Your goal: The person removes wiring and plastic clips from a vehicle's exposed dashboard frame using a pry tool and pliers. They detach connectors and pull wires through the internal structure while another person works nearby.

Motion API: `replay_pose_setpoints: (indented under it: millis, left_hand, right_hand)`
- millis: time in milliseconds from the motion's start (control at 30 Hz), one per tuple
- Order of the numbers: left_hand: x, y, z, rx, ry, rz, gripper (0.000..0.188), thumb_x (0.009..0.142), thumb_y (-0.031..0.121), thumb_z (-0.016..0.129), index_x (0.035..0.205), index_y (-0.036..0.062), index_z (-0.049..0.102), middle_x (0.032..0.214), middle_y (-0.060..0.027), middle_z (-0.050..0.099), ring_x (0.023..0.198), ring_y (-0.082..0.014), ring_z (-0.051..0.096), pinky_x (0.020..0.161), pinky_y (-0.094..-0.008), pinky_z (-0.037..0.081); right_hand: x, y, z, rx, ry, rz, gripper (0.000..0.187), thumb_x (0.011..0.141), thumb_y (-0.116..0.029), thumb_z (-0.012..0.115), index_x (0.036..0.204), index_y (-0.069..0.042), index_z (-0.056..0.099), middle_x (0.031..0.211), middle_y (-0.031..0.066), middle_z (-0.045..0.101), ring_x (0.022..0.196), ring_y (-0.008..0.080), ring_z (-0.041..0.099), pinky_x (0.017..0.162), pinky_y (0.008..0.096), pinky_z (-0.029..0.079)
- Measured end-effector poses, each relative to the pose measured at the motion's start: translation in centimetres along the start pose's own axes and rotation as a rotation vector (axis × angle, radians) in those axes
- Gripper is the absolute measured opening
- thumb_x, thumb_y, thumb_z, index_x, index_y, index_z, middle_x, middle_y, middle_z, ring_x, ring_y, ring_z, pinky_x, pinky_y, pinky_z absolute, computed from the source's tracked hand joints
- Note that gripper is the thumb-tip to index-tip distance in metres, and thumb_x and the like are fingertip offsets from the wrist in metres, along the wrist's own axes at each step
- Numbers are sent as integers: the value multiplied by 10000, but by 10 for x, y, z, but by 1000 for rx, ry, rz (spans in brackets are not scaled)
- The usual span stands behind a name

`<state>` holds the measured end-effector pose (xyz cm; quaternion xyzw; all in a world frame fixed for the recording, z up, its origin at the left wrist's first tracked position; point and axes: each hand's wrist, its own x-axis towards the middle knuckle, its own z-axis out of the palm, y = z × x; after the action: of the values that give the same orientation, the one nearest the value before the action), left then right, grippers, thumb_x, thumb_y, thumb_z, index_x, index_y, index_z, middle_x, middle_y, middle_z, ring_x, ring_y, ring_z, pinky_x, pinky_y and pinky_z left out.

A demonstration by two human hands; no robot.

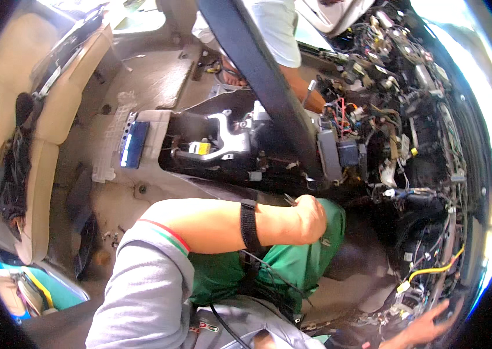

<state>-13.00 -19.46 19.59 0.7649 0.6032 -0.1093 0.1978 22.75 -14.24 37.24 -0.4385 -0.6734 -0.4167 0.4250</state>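
Harness [400, 116]: bare wires and connectors along the whole right side.
Seat [42, 192]: beige, at the far left.
Co-worker [278, 35]: in white, beyond the beam, one arm reaching toward the wires.
Beam [257, 87]: dark, slanting from top middle down to the right.
Console [158, 136]: opened up, metal bracket exposed, ahead of the knee.
Left hand [307, 221]: fist over the green trouser knee, fingers curled around the tool.
Right hand [423, 330]: blurred, fingers spread, holding nothing visible; near the lower harness, contact impossible to tell.
Yellow wire [437, 270]: above the right hand, rising rightward from a pale connector.
Tool [289, 200]: slim, dark, at the fist's upper edge; visible end points up-left toward the console, long axis slanting, remainder hidden.
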Motion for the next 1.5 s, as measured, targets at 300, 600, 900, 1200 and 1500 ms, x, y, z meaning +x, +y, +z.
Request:
replay_pose_setpoints:
  millis: [300,600,900,1200,1500]
  left_hand:
    - [-8,2,12,43,-169,-116,352,733,193,768,1073,106,740,1101,-62,704,923,-300,683,654,-489,549]
    - [17,-5,102,422,199,-24,289,858,210,600,1077,69,725,1105,-83,687,965,-276,652,634,-493,520]
    - [7,-11,39,157,-187,-132,166,810,217,626,882,192,773,949,-4,741,904,-215,707,660,-381,533]
    - [12,-19,25,147,-240,-119,242,824,211,596,975,109,756,1042,-78,729,995,-247,694,778,-390,538]
    - [17,-28,30,25,-312,-233,268,859,198,591,1066,105,733,1152,-93,698,1074,-259,667,837,-381,527]
  right_hand:
    - [36,-239,70,964,-478,-279,342,808,-58,674,1138,-18,593,1173,161,621,1105,330,587,986,405,443]
    - [-18,-324,101,1246,-677,-475,427,789,-224,720,1156,-45,597,1194,171,609,1154,346,556,1019,442,426]
    - [55,-267,147,1058,-406,-398,415,788,-185,695,1120,8,540,1172,181,598,1116,345,563,976,442,434]
    - [178,-203,252,228,-569,-90,364,850,-167,535,1147,44,531,1158,204,597,1137,323,551,953,500,432]
    - [179,-136,294,5,-1144,15,720,822,-470,634,1383,-47,477,1299,227,581,1230,414,533,1017,534,428]
